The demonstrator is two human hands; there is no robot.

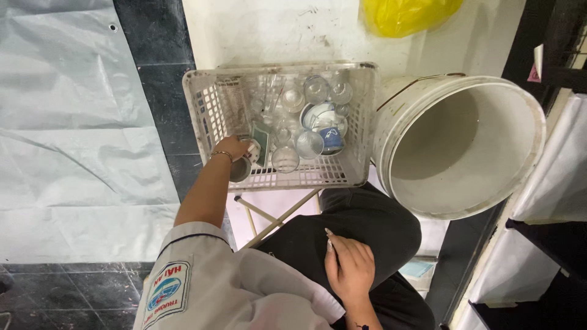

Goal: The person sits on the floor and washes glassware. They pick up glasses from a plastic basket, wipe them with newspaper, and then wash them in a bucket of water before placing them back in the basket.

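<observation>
My left hand (pixel 232 148) reaches into a white plastic basket (pixel 206 107) and closes around a cup (pixel 241 169) lying at its front left corner. A thin bracelet sits on that wrist. The basket holds several clear glasses (pixel 285 158) and a white cup with blue print (pixel 331 138). My right hand (pixel 350 266) rests on my knee over black trousers, fingers loosely apart, holding nothing.
A large white bucket (pixel 520 177), tilted toward me, stands right of the basket. A yellow plastic bag (pixel 406 15) lies at the top. Grey tarpaulin (pixel 67 140) covers the floor on the left. White-covered shelves (pixel 559 177) line the right edge.
</observation>
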